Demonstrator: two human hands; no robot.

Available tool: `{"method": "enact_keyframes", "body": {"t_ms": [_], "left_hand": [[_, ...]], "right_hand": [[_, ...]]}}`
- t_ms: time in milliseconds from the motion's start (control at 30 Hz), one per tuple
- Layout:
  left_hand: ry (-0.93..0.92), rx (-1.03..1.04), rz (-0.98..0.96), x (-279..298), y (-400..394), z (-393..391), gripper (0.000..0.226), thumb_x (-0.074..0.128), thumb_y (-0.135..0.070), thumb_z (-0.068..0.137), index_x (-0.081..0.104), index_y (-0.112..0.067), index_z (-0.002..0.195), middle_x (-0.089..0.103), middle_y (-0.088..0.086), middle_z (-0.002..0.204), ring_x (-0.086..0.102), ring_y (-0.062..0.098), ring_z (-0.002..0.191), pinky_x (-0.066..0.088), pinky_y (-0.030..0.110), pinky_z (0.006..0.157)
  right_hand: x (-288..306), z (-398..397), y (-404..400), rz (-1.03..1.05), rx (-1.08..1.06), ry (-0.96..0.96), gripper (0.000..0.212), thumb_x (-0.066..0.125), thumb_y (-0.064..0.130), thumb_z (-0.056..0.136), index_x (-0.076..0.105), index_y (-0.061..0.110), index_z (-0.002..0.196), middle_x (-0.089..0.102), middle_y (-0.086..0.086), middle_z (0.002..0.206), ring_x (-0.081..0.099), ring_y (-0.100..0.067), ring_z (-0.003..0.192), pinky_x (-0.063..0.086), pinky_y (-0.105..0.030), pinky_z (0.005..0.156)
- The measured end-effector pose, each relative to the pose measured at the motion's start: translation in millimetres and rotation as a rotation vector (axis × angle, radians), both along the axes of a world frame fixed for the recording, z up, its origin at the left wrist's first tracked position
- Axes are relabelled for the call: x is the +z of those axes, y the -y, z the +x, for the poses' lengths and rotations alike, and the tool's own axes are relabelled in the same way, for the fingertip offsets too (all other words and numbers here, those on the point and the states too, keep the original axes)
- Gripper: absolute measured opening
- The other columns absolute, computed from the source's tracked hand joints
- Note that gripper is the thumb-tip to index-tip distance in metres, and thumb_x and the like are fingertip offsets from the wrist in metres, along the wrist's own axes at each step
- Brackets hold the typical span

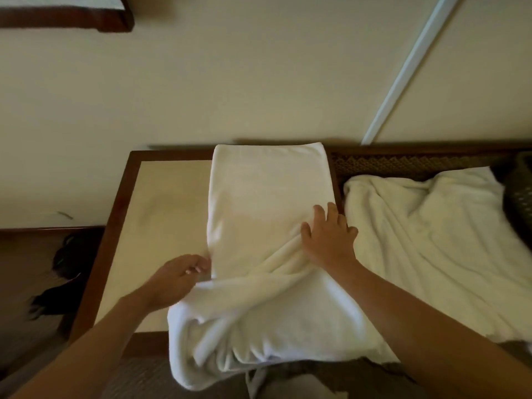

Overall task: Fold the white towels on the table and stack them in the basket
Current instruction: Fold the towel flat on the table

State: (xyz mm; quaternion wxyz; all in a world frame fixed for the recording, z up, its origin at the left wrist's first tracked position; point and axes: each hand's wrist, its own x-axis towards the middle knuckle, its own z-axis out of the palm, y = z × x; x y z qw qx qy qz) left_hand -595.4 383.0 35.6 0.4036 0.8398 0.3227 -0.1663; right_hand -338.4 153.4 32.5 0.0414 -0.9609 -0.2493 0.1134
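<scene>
A long white towel (259, 197) lies folded lengthwise down the middle of the table (161, 214), its near end bunched and hanging over the front edge. My right hand (328, 234) presses flat on the towel's right side, fingers spread. At the towel's left edge my left hand (178, 280) pinches the cloth with curled fingers. A second white towel (426, 240) lies crumpled on the table to the right. The dark woven basket (518, 194) shows only partly at the right edge of the view.
The table has a dark wooden frame with a cream top and stands against a cream wall (230, 82). A white strip (408, 67) runs up the wall. Dark objects (63, 269) lie on the floor to the left of the table.
</scene>
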Motion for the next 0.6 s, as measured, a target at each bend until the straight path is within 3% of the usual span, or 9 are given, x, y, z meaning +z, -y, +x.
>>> {"method": "enact_keyframes", "body": {"t_ms": [67, 133, 200, 300, 367, 467, 533, 600], "left_hand": [[-0.117, -0.146, 0.016, 2, 5, -18, 0.032, 0.059, -0.038, 0.078, 0.062, -0.048, 0.108, 0.067, -0.02, 0.109, 0.063, 0.004, 0.101, 0.052, 0.032, 0.09], [-0.204, -0.258, 0.098, 4, 15, -32, 0.031, 0.057, -0.058, 0.085, 0.06, -0.048, 0.114, 0.065, -0.022, 0.111, 0.061, 0.003, 0.101, 0.05, 0.03, 0.091], [-0.162, -0.21, 0.134, 9, 29, -44, 0.02, 0.055, -0.051, 0.095, 0.063, -0.035, 0.102, 0.064, -0.016, 0.105, 0.061, 0.009, 0.097, 0.045, 0.024, 0.081], [0.054, -0.014, 0.155, 34, 66, -63, 0.013, 0.057, -0.031, 0.097, 0.056, -0.022, 0.087, 0.064, -0.005, 0.091, 0.06, 0.019, 0.087, 0.043, 0.03, 0.071], [0.189, 0.041, 0.198, 56, 97, -69, 0.009, 0.057, -0.025, 0.095, 0.058, -0.022, 0.086, 0.065, -0.002, 0.085, 0.06, 0.019, 0.081, 0.044, 0.032, 0.066], [0.327, 0.035, 0.177, 88, 159, -75, 0.005, 0.056, -0.024, 0.093, 0.06, -0.022, 0.091, 0.065, -0.002, 0.081, 0.061, 0.015, 0.074, 0.045, 0.028, 0.06], [0.381, -0.006, 0.156, 98, 198, -76, 0.006, 0.055, -0.027, 0.094, 0.059, -0.022, 0.094, 0.063, -0.003, 0.081, 0.06, 0.013, 0.071, 0.042, 0.025, 0.056], [0.433, -0.085, 0.171, 101, 233, -80, 0.008, 0.055, -0.03, 0.095, 0.059, -0.023, 0.098, 0.062, -0.006, 0.084, 0.058, 0.013, 0.074, 0.039, 0.023, 0.058]], "right_hand": [[7, -24, 9, 0.016, -0.052, 0.013, 0.05, 0.041, 0.045, 0.101, 0.039, 0.019, 0.144, 0.04, -0.011, 0.146, 0.045, -0.034, 0.127, 0.039, -0.053, 0.1], [13, -50, 17, 0.076, -0.129, -0.018, 0.046, 0.046, 0.041, 0.099, 0.044, 0.016, 0.137, 0.046, -0.012, 0.134, 0.05, -0.034, 0.12, 0.04, -0.051, 0.096], [19, -77, 25, 0.186, -0.229, -0.135, 0.045, 0.048, 0.038, 0.099, 0.043, 0.012, 0.134, 0.048, -0.012, 0.129, 0.053, -0.035, 0.115, 0.043, -0.048, 0.093], [27, -113, 35, 0.477, -0.413, -0.583, 0.052, 0.052, 0.038, 0.099, 0.035, 0.005, 0.134, 0.056, -0.014, 0.113, 0.058, -0.031, 0.091, 0.045, -0.035, 0.07], [38, -134, 40, 0.637, -0.533, -0.9, 0.058, 0.057, 0.047, 0.096, 0.041, 0.005, 0.133, 0.064, -0.015, 0.095, 0.06, -0.026, 0.071, 0.043, -0.029, 0.056], [62, -168, 54, 0.677, -0.533, -1.223, 0.056, 0.061, 0.062, 0.093, 0.057, 0.011, 0.117, 0.07, -0.016, 0.094, 0.068, -0.029, 0.073, 0.053, -0.035, 0.066], [73, -184, 67, 0.722, -0.45, -1.283, 0.044, 0.065, 0.051, 0.095, 0.063, 0.009, 0.111, 0.072, -0.014, 0.093, 0.07, -0.03, 0.082, 0.057, -0.037, 0.073], [82, -191, 84, 0.834, -0.422, -1.19, 0.011, 0.062, 0.019, 0.094, 0.066, 0.011, 0.098, 0.068, -0.009, 0.084, 0.066, -0.027, 0.079, 0.056, -0.033, 0.066]]}}
